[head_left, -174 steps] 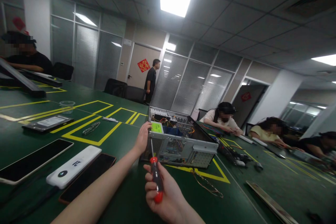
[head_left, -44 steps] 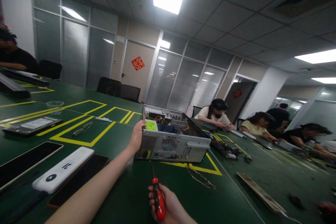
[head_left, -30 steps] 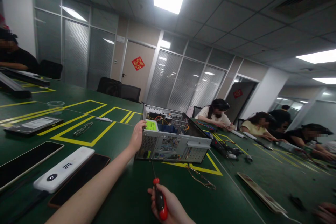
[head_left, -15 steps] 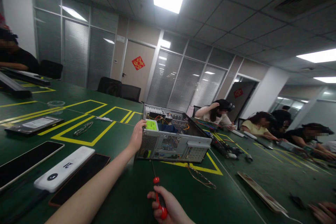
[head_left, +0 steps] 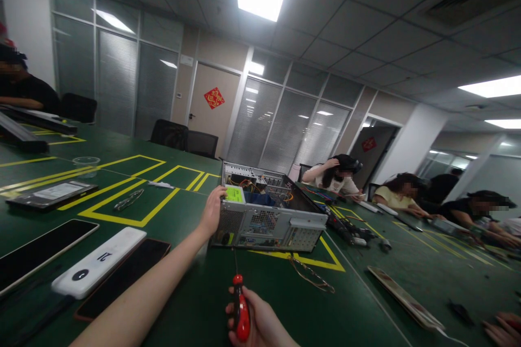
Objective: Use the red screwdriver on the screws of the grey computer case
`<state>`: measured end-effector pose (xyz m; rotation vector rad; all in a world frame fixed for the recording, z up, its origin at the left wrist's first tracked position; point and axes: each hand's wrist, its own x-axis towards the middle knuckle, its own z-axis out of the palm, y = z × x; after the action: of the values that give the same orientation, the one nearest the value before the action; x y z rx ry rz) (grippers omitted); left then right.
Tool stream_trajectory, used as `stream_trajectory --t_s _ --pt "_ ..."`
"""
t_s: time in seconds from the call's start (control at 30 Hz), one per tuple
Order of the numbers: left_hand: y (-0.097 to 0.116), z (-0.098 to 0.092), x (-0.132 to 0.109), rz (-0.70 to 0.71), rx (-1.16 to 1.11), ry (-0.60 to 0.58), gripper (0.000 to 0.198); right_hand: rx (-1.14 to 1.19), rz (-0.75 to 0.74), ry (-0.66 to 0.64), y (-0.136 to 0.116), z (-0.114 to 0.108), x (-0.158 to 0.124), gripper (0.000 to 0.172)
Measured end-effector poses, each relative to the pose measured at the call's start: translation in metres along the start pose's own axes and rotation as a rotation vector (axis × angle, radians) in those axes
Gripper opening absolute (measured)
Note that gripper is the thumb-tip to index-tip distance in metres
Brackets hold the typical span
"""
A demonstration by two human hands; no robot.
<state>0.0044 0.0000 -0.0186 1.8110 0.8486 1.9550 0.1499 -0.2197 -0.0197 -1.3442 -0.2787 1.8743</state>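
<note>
An open computer case [head_left: 268,227] lies on its side on the green table, its back panel facing me and its wiring showing from above. My left hand [head_left: 212,211] rests against the case's near left corner, over the edge by a power supply with a yellow-green label [head_left: 235,194]; its fingertips lie on top and I cannot see a thing held in it. In my right hand [head_left: 254,317] is a screwdriver [head_left: 241,309] with a red and black handle, fingers wrapped round it. The thin shaft points up to the lower edge of the back panel; whether its tip touches is unclear.
Left of me lie a hard drive [head_left: 52,195], two dark phones, a white device [head_left: 101,260] marked 21 and a plastic cup [head_left: 86,165]. A cable bundle [head_left: 311,275] lies before the case. Rightward are another phone [head_left: 402,295] and a co-worker's hand [head_left: 502,329]. Several people sit around.
The screwdriver has turned in my right hand, its handle shifting slightly left and showing another side. My left hand and the case have stayed put.
</note>
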Motion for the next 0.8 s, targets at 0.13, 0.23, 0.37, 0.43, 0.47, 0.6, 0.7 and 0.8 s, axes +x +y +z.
stream_trajectory --t_s 0.13,0.23,0.37,0.43,0.47,0.6,0.7,0.8 --pt "0.001 0.0 0.001 0.015 -0.008 0.013 0.052 0.001 -0.031 -0.001 0.0 -0.001 0.001 0.024" --pt "0.002 0.0 0.001 0.019 -0.009 0.009 0.052 -0.011 -0.053 -0.012 0.002 -0.006 0.004 0.015" --pt "0.002 0.0 0.001 0.013 -0.007 -0.006 0.051 -0.012 -0.091 -0.027 0.004 -0.01 0.006 0.025" --pt "0.002 0.0 0.001 0.009 -0.009 -0.001 0.05 0.015 -0.077 0.026 0.003 -0.007 0.004 0.018" --pt "0.001 0.0 0.001 0.009 -0.01 0.004 0.049 0.032 -0.057 0.063 0.002 -0.005 0.002 0.015" --pt "0.0 0.0 0.001 0.016 -0.016 0.012 0.049 0.139 -0.035 0.137 0.002 0.006 -0.004 0.034" --pt "0.001 0.0 0.001 0.014 -0.015 0.012 0.049 0.174 -0.057 0.093 0.001 0.009 -0.007 0.039" --pt "0.002 0.0 0.001 0.008 -0.017 0.008 0.05 0.152 -0.034 0.05 -0.001 0.007 -0.009 0.044"
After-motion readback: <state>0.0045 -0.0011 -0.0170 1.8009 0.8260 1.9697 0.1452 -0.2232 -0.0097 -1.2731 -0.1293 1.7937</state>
